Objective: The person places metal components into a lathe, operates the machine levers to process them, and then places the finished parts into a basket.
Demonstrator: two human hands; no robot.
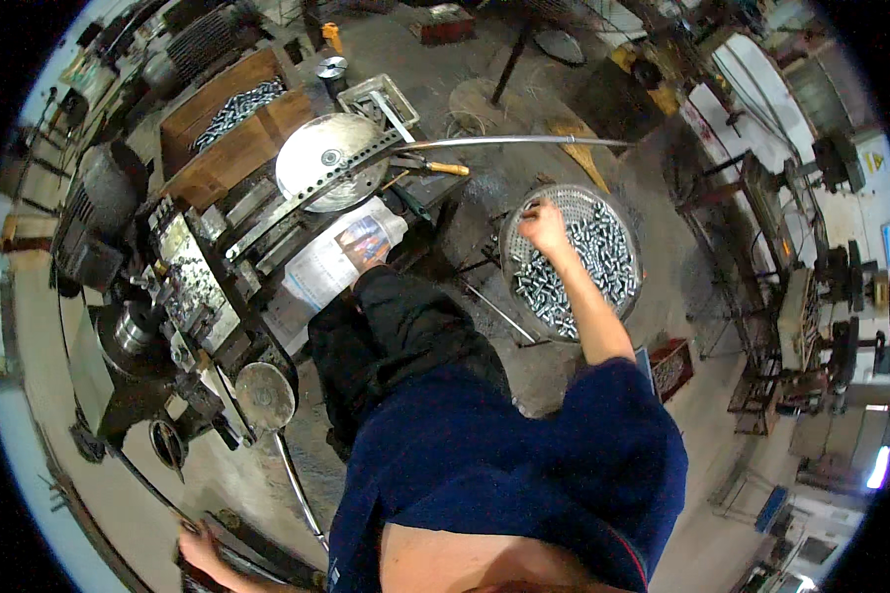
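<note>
My right hand (544, 229) is over the left part of a round metal basket (509, 282) heaped with small shiny metal cylinders (593, 262). Its fingers are curled together; whatever may be in them is too small to make out. Far off at the lower left, my left hand (200, 549) is closed round a long dark lever (148, 484) beside the machine. Between the two lies a lathe-like machine with a round metal chuck (136, 328) and a bed strewn with dark chips (193, 272).
A wooden box (218, 148) of similar metal parts stands at the far left. Near it are a large pale disc (331, 158), a printed sheet (336, 259) and an orange-handled tool (447, 168). A long curved metal bar (504, 140) reaches past the basket. A round plate (265, 395) stands nearer.
</note>
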